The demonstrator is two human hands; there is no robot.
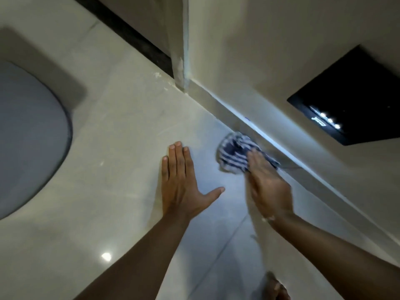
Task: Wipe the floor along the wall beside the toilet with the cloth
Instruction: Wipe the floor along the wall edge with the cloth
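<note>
A: Pale glossy floor tile (121,131) is the big surface, with the toilet (32,135) at the left and the wall's skirting (270,137) at the right. Where does the wiping go?

B: Along the skirting. The striped blue-and-white cloth (236,154) is bunched against it, under the right hand (268,187), whose fingers press on it, blurred.

A: And the left hand (181,182)?

B: Flat and spread on the tile, holding nothing. I would push the cloth well into the corner joint.
</note>
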